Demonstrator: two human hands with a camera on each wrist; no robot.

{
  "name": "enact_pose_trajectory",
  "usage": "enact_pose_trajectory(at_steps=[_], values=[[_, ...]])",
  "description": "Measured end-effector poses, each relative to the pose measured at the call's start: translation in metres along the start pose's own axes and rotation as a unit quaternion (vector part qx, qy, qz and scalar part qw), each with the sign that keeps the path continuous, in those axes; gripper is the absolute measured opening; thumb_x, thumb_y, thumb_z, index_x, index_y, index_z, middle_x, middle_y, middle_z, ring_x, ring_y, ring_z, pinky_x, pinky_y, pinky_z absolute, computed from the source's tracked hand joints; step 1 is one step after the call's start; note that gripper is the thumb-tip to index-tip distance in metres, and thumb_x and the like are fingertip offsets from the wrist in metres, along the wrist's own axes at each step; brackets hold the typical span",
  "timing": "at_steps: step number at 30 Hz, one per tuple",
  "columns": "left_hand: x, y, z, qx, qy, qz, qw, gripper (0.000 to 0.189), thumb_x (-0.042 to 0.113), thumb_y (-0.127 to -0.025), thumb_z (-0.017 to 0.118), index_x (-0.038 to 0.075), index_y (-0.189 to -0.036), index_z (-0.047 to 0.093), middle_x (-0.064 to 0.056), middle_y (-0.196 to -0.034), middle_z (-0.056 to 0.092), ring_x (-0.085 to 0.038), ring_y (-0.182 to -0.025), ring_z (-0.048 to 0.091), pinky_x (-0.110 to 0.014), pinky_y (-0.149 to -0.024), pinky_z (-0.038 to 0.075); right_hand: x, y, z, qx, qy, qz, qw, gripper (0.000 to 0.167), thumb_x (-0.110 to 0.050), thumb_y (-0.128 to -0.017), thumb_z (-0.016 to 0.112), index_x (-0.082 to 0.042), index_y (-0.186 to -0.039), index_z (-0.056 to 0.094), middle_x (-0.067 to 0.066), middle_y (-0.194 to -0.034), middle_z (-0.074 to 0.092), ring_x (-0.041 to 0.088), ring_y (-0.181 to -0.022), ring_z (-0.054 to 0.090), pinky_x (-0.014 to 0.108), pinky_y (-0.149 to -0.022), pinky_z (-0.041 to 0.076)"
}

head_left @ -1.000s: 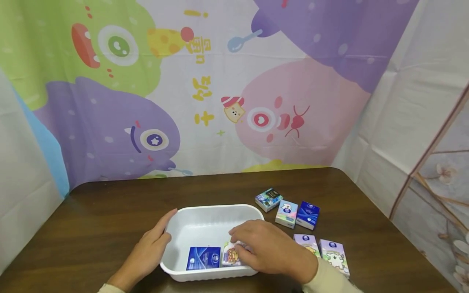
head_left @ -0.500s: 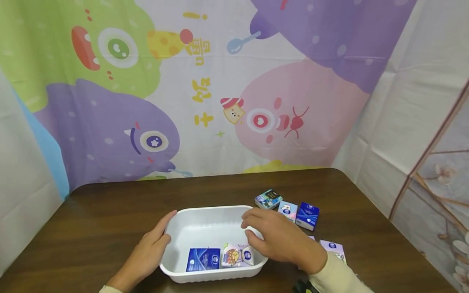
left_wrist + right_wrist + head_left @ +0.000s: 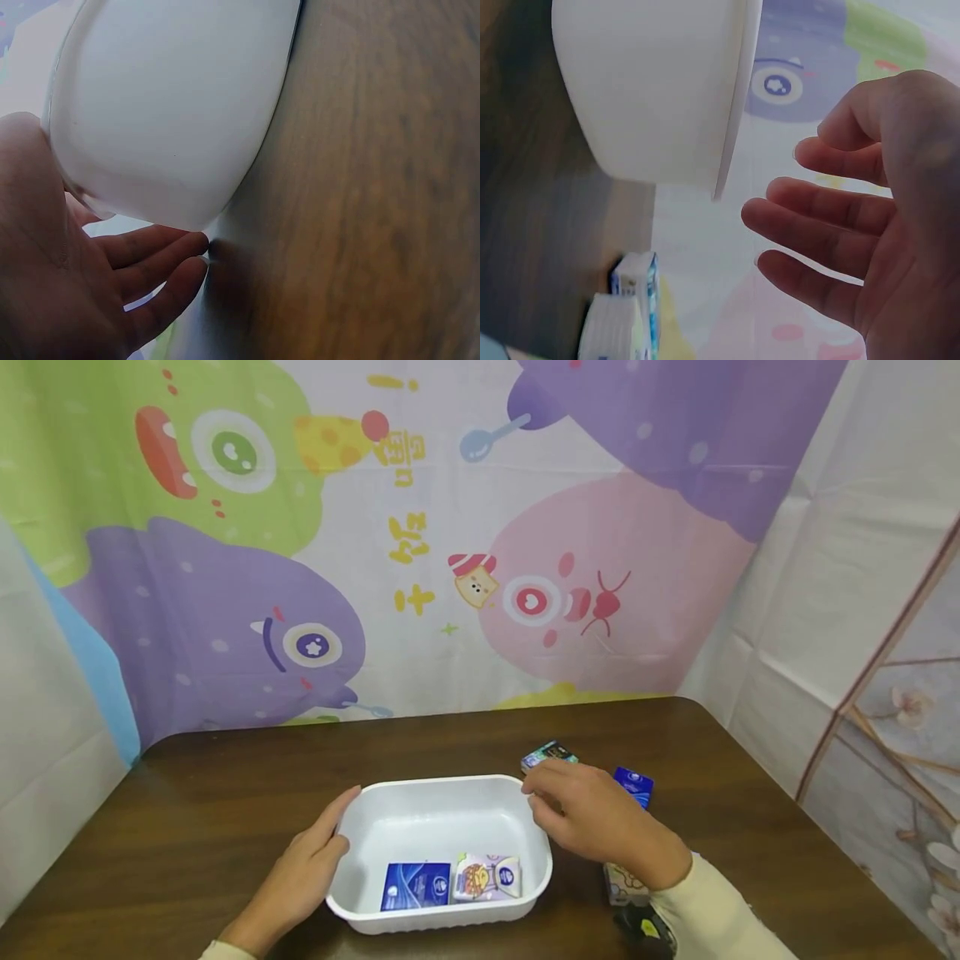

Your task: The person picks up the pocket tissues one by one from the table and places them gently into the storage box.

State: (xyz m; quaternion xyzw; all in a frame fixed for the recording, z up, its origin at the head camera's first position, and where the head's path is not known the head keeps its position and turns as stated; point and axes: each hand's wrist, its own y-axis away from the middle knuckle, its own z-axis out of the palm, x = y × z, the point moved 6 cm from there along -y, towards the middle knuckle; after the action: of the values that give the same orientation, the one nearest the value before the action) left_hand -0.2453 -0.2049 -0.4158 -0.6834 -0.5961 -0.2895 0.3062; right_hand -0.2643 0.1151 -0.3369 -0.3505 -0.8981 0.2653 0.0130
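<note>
A white plastic tray [image 3: 438, 925] stands on the brown table. Inside, along its near side, lie a dark blue pocket tissue pack [image 3: 416, 887] and a white pocket tissue pack with a cartoon print [image 3: 487, 878]. My left hand [image 3: 303, 864] holds the tray at its left end, thumb at the rim and fingers along the outer wall. In the left wrist view, those fingers [image 3: 154, 266] reach past the tray's end. Nothing is in my right hand [image 3: 588, 814], which hovers just beyond the tray's right rim, fingers loosely bent, over tissue packs it partly hides.
Right of the tray lie a green-and-black tissue pack [image 3: 550, 753], a blue pack [image 3: 635, 785] and a cartoon pack [image 3: 626, 887] partly under the right forearm. A white pack [image 3: 611, 326] shows low in the right wrist view. A printed curtain [image 3: 420, 677] hangs behind the table.
My right hand has let go of the cartoon tissue pack inside the tray and moved right, out over the packs on the table. My left hand has stayed at the tray.
</note>
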Motion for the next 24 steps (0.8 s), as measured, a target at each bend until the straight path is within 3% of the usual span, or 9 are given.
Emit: enact_pose_trajectory(at_steps=[10,18,24], values=[[0.000,0.000,-0.001,0.004,0.000,0.001,1.0000,0.058,0.010,-0.100,0.041,0.022,-0.157,0.035,-0.016,-0.153,0.044,-0.035,-0.130,0.050,-0.054,-0.096,0.044,0.020,0.004,0.004,-0.031,0.018,0.065,0.9973,0.014,-0.022,-0.091,0.066,-0.016,-0.102,0.073,-0.013,-0.089,0.064,0.004,-0.077,0.058,0.029,-0.072,0.053],[-0.001,-0.002,0.001,-0.001,-0.003,-0.005,1.0000,0.059,0.011,-0.100,0.041,0.023,-0.157,0.033,-0.016,-0.154,0.042,-0.036,-0.133,0.047,-0.057,-0.100,0.042,0.039,0.008,0.003,-0.058,0.044,0.131,0.9886,0.016,-0.025,-0.091,0.064,-0.019,-0.102,0.074,-0.011,-0.095,0.067,0.010,-0.084,0.062,0.037,-0.077,0.053],[-0.001,-0.001,0.000,0.002,-0.006,-0.008,0.9999,0.059,0.011,-0.100,0.041,0.022,-0.157,0.033,-0.015,-0.155,0.042,-0.036,-0.133,0.048,-0.056,-0.099,0.042,0.047,0.010,0.005,-0.076,0.053,0.152,0.9840,0.018,-0.027,-0.090,0.063,-0.019,-0.103,0.073,-0.010,-0.097,0.068,0.011,-0.087,0.064,0.040,-0.075,0.052]])
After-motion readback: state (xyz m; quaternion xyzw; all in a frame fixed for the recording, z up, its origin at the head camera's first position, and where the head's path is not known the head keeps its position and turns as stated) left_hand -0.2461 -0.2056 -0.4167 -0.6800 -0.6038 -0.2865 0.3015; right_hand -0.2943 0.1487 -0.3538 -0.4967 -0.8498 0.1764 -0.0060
